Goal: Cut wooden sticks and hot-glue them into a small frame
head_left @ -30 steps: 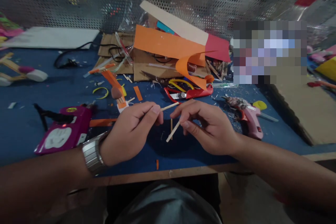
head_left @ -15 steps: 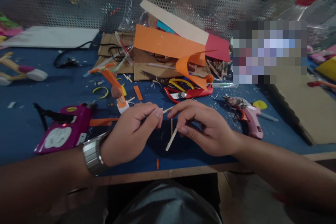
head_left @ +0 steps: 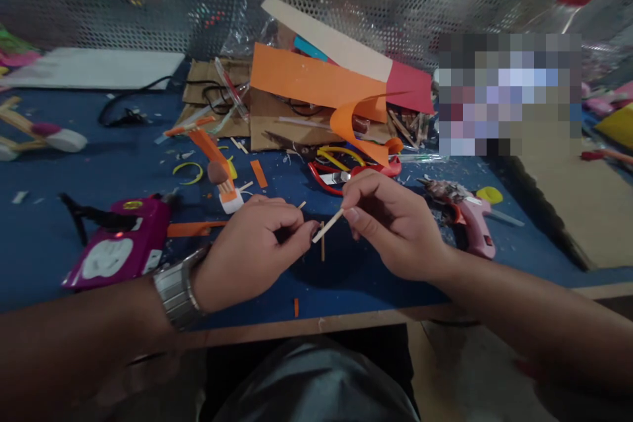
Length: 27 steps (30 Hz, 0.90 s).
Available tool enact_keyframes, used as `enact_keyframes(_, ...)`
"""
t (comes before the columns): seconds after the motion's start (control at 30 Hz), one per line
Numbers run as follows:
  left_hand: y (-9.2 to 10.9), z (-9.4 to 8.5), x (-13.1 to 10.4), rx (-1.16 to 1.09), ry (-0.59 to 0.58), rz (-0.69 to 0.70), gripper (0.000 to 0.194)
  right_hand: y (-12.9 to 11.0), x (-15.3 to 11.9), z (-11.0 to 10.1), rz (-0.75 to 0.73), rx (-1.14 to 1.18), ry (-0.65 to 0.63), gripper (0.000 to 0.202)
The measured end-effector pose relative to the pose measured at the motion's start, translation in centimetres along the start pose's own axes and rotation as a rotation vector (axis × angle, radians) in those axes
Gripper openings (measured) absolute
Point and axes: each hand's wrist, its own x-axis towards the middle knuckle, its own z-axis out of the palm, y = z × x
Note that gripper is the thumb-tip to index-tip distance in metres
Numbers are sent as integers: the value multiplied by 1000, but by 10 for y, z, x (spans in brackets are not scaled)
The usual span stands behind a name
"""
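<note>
Between thumb and forefinger, my right hand (head_left: 390, 224) pinches a thin pale wooden stick (head_left: 328, 225), its lower end by my left thumb. My left hand (head_left: 257, 250) is closed, and the tip of a second small stick (head_left: 301, 205) pokes out above its fingers. Another short stick (head_left: 323, 245) shows upright in the view, below and between the hands. A figure of orange strips with a brown ball and white base (head_left: 217, 173) stands just beyond my left hand.
A purple box (head_left: 119, 244) with a black cord lies left. The pink glue gun (head_left: 472, 224) rests right, near a cardboard sheet (head_left: 578, 198). Red-handled cutters (head_left: 336, 178), orange paper (head_left: 316, 82) and cardboard pieces (head_left: 271, 125) lie behind the hands.
My right hand has risen slightly and drawn away from my left, turning its stick so the lower end now meets my left thumb. The left fingers have curled inward.
</note>
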Motion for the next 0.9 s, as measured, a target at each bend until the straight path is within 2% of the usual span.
enact_keyframes(0.43,-4,5,-4,59,-63,51,36,4,-3,3,56,58,-2,9)
enact_keyframes(0.67,-4,6,-6,52,-91,62,27,0,0,1,-37,-61,-50,6)
enact_keyframes(0.9,3,-2,-5,-60,-106,57,37,-3,3,1,-172,-177,-72,5)
